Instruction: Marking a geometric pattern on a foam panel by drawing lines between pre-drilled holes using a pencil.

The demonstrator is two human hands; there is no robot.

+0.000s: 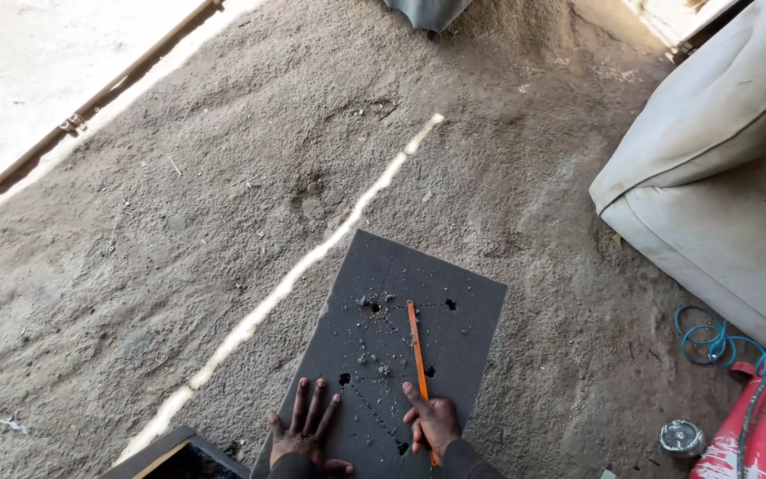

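From the head view, your left hand (308, 435) lies spread flat on the dark foam sheet (401, 346) on the dusty floor, while your right hand (433, 424) grips an orange blade (417, 359) along its dotted line, four holes punched, cut unfinished.

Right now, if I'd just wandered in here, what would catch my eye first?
Probably the dark grey foam sheet flat on the dusty floor, punched with small holes and strewn with crumbs. The left hand presses flat on its near edge, while the right hand holds a thin orange blade lying along the sheet. A bright strip of sunlight runs diagonally over the ground beside it.
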